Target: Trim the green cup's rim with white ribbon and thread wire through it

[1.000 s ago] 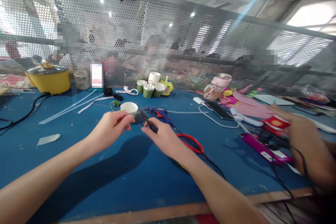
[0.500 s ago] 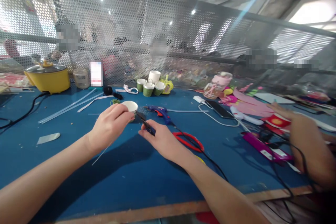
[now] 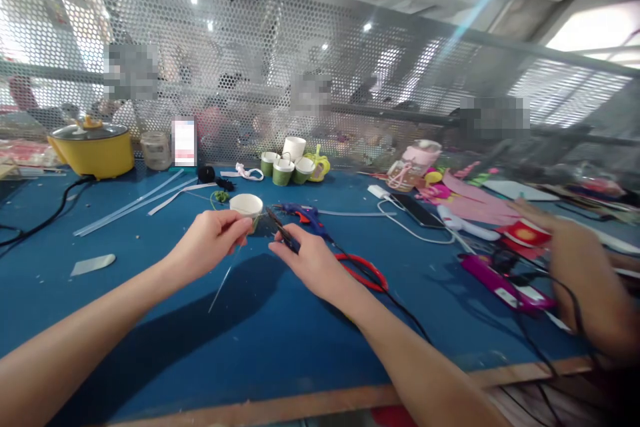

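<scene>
My left hand point(image 3: 213, 240) is closed in a pinch on a thin pale strip point(image 3: 223, 280) that hangs down toward the blue table point(image 3: 250, 340). My right hand point(image 3: 307, 260) is closed around a small dark tool point(image 3: 280, 230) with a blue handle, its tip pointing up and left toward my left fingers. A white paper cup point(image 3: 247, 205) stands just behind both hands. A blue glue gun point(image 3: 305, 215) lies right of the cup, and red-handled scissors point(image 3: 365, 269) lie beside my right wrist.
Another person's hand point(image 3: 583, 273) reaches over cables and a purple device point(image 3: 500, 283) at the right. Green and white cups point(image 3: 290, 163), a yellow pot point(image 3: 93, 147), clear sticks point(image 3: 133, 203), a phone point(image 3: 417, 210) and pink paper lie further back. A perforated metal screen closes the far edge.
The thin strip in my left hand has swung and now hangs further right, below my fingers. Both hands rose slightly toward the cup and then settled back.
</scene>
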Available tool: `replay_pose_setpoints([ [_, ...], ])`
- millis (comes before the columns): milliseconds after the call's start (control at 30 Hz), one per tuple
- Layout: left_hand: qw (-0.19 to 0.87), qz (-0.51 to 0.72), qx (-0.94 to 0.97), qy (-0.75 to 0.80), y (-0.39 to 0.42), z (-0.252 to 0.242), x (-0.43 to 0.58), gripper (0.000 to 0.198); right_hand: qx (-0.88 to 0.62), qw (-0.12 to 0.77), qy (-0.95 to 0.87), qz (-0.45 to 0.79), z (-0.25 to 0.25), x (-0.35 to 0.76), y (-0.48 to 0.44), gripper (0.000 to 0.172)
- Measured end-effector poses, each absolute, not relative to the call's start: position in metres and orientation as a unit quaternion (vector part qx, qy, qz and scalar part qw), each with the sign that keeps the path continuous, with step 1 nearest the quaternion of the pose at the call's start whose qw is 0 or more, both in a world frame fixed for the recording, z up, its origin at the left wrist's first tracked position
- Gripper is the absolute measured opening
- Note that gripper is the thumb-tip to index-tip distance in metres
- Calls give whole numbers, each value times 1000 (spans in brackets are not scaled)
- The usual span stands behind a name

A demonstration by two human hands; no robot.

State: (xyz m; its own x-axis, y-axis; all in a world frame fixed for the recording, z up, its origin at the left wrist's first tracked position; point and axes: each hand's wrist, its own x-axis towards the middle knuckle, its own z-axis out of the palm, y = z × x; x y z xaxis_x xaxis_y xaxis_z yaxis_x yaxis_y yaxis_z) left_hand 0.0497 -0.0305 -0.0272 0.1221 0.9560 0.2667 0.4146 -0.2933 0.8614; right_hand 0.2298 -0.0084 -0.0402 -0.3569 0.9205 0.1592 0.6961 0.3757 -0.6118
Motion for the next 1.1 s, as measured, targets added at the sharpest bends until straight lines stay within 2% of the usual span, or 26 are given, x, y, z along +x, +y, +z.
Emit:
replay_pose_setpoints([
  [67,71,412,776,473,-32,-25,47,24,-519,247,-783,237,-39,231,-8,19],
  [133,-119,406,813,401,-32,-25,44,19,-519,246,-781,245,-39,230,-9,17],
  [200,-220,386,827,344,-29,-27,42,17,-515,240,-785,249,-39,229,-11,17],
  [300,-248,385,832,313,-24,-32,40,15,-510,233,-789,252,-39,227,-14,18],
  [367,-200,421,823,326,-22,-34,41,14,-510,230,-790,251,-39,226,-15,19],
  [433,-73,481,787,379,-22,-36,45,11,-508,232,-793,244,-39,226,-16,19],
  [500,161,530,702,448,-23,-35,49,10,-508,242,-795,225,-39,225,-15,17],
  [567,427,532,564,465,-23,-34,53,16,-512,256,-796,197,-40,224,-15,15],
  [600,529,520,496,451,-23,-33,54,19,-515,260,-796,185,-40,223,-14,14],
  [633,597,506,448,433,-23,-33,54,21,-516,262,-796,178,-40,223,-14,14],
  [700,626,488,431,429,-24,-33,55,22,-516,259,-796,182,-40,224,-12,14],
  [733,596,476,468,447,-25,-32,54,23,-518,255,-794,192,-39,226,-11,15],
  [800,453,442,594,497,-28,-30,52,28,-524,251,-785,216,-38,229,-9,17],
  [867,229,413,722,505,-32,-27,50,30,-529,251,-777,231,-37,232,-7,17],
  [967,-82,391,824,402,-33,-25,45,21,-528,247,-775,243,-36,233,-7,17],
  [1033,-204,371,839,340,-30,-27,41,21,-523,241,-777,253,-35,232,-9,16],
  [1100,-268,354,838,317,-25,-29,39,21,-518,236,-780,262,-35,230,-12,16],
])
